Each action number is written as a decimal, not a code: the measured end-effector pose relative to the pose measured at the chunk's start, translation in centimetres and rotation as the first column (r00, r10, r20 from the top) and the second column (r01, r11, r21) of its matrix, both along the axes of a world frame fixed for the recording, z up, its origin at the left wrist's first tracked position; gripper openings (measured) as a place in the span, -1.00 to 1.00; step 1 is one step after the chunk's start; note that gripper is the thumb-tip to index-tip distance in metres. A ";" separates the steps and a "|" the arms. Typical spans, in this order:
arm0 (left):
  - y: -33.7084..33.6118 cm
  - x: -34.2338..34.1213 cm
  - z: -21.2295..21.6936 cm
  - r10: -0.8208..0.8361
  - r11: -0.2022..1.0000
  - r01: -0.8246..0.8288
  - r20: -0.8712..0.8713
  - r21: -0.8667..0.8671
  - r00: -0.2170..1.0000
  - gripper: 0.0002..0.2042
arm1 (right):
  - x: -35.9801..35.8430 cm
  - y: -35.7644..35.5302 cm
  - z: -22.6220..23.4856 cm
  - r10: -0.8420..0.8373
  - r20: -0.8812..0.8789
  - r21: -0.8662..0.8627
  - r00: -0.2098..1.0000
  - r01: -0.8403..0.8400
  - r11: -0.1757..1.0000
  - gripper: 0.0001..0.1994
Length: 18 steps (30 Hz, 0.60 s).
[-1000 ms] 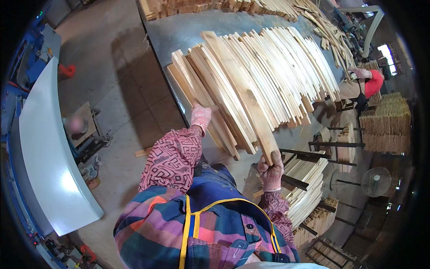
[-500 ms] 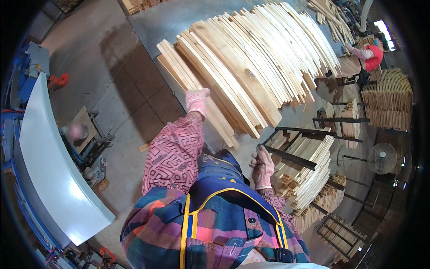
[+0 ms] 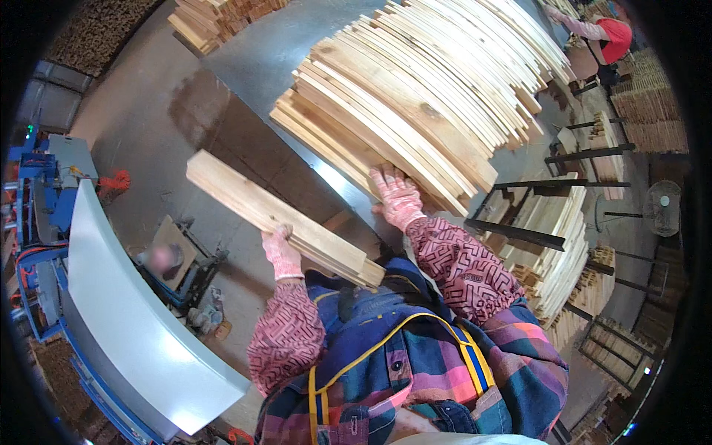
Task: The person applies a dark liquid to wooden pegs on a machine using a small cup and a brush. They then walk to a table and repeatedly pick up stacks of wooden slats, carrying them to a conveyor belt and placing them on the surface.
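Observation:
My left hand [image 3: 282,254], in a pink-and-white knit glove, is closed around a small bundle of pale wooden boards [image 3: 252,200]. The bundle slants in front of my body, its near end by my blue apron [image 3: 348,308]. On the right, my gloved right hand [image 3: 398,199] rests against the near ends of the leftmost boards in a wide row of boards [image 3: 415,111]. Its fingers lie apart on the wood, with the thumb out to the side. The wood under that palm is hidden.
A long pale curved panel [image 3: 141,311] and blue machinery [image 3: 44,170] stand at left. Stacked boards [image 3: 552,252] on a black metal rack [image 3: 519,233] are at right. A co-worker in red [image 3: 614,41] is at far right, near a fan [image 3: 662,208]. More wood [image 3: 222,22] lies at the back.
My left hand has drawn a bundle of boards off the row's left edge, leftward and toward me. My right hand has moved up from near my body onto the row. The view has shifted.

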<state>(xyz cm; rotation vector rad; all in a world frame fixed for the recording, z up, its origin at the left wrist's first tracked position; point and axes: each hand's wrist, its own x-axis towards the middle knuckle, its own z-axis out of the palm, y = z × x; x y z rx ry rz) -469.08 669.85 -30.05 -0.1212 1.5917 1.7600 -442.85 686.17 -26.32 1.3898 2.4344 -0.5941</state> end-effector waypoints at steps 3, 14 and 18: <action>-2.6 -1.1 -1.7 0.109 0.992 -0.104 0.060 -0.070 0.992 -0.44 | -0.6 1.0 -1.7 0.071 0.104 0.122 0.992 -0.083 0.989 -0.06; 6.6 5.5 -0.4 -0.065 0.997 0.068 0.092 -0.036 0.994 -0.49 | -0.5 2.5 7.1 -0.121 0.023 0.079 0.992 0.119 0.990 -0.29; 12.6 10.9 -0.2 -0.500 0.854 0.477 -0.072 -0.206 0.863 -0.22 | 3.8 4.0 8.1 0.009 -0.173 0.353 0.985 0.053 0.934 -0.30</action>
